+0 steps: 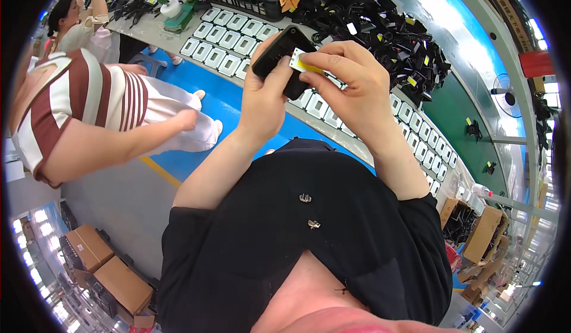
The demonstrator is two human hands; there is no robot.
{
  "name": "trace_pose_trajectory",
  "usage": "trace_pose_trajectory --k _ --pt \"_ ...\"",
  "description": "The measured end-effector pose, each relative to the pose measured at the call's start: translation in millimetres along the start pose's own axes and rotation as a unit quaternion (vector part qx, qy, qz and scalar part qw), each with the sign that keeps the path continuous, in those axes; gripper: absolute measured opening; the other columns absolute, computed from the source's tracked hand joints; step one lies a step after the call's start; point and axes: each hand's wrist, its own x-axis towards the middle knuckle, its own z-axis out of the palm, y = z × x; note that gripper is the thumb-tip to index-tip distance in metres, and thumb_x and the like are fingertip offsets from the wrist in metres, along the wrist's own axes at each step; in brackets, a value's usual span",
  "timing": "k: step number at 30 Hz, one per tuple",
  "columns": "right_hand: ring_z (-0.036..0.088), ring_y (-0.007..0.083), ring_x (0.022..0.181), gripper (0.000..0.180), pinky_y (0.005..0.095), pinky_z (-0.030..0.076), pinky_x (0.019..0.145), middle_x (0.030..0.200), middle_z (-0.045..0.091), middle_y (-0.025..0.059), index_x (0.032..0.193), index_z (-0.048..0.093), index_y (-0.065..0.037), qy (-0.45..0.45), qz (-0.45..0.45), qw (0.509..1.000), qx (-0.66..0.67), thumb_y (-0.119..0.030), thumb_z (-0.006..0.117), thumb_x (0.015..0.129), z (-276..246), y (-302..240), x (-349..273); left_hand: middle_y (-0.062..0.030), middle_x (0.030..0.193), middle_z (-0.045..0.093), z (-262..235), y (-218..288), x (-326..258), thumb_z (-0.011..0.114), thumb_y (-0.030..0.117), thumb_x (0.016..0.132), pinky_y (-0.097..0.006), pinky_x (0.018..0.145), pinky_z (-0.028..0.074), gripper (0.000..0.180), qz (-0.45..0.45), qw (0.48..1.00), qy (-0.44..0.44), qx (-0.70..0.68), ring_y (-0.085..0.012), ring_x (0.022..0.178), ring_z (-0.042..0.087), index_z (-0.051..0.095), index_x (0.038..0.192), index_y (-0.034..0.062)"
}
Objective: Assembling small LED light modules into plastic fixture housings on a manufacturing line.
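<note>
left hand (264, 92) clamped on black plastic housing (279, 53), long axis tilted up-right; right hand (351, 80) pinches yellow-white label (303, 64) against its right edge.

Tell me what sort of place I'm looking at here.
Probably a factory assembly line. A long grey workbench carries rows of white rectangular parts and a heap of black plastic parts; brown cardboard boxes sit on the floor.
</note>
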Motion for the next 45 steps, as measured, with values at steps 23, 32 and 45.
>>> trace_pose_trajectory --k 23,32,45 --pt "0.056 0.0212 0.073 0.031 0.0304 0.046 0.059 0.081 0.057 0.0053 0.088 0.067 -0.006 0.072 -0.175 0.981 -0.044 0.000 0.069 0.058 3.7 9.2 -57.3 -0.0075 0.116 0.047 4.8 19.6 -54.4 0.048 -0.001 0.081 -0.025 0.076 0.046 0.056 0.026 0.955 -0.174 0.241 -0.0119 0.093 0.052 0.030 0.133 0.0006" --pt "0.053 0.0204 0.090 0.035 0.0304 0.043 0.065 0.099 0.053 0.0060 0.091 0.067 -0.012 0.057 -0.182 0.981 -0.041 -0.003 0.070 0.057 -7.9 -8.5 -57.5 -0.0097 0.108 0.049 2.2 12.7 -58.8 0.045 -0.001 0.088 -0.024 0.083 0.044 0.030 0.102 0.956 -0.097 0.258 -0.0113 0.096 0.051 0.038 0.117 -0.0017" --pt "0.047 0.0146 0.058 0.018 0.0276 0.035 0.051 0.062 0.049 0.0048 0.074 0.065 -0.001 0.014 0.095 0.971 0.220 -0.018 0.067 0.077 5.7 -0.3 -51.5 -0.0100 0.105 0.052 5.7 -0.5 -54.7 0.049 -0.001 0.087 -0.023 0.084 0.041 0.031 0.256 0.911 -0.088 0.311 -0.0119 0.094 0.051 0.037 0.115 0.0007"
